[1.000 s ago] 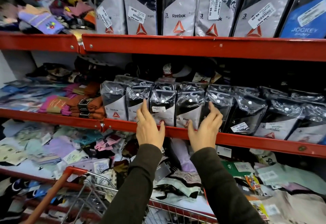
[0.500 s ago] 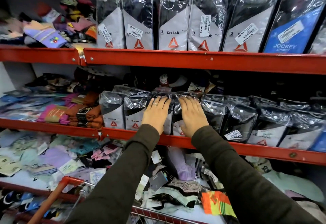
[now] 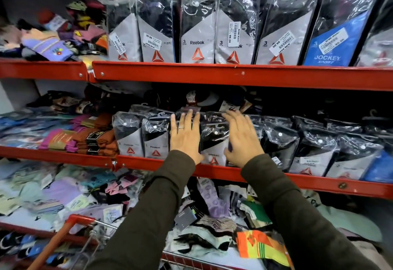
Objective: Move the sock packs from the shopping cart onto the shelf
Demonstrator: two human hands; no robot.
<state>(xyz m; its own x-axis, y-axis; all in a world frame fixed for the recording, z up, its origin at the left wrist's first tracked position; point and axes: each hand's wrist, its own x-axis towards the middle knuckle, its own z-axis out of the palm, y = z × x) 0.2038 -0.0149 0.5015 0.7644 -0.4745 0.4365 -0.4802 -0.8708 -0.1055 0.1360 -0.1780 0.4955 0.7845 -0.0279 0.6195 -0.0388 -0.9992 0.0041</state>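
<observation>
Hands (two) [image 3: 186, 136] [image 3: 242, 140] flat against sock packs [image 3: 214, 140]

Seven sock packs [image 3: 197, 29] on the top shelf [image 3: 234, 74]; two hands [image 3: 185, 135].

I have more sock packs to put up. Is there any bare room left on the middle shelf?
Hardly any at the front. The Reebok packs stand edge to edge along the red lip, with the left hand and right hand flat on them. Folded orange socks fill the left. Only the dark space behind the row, right of centre, may be free; I cannot tell.
</observation>
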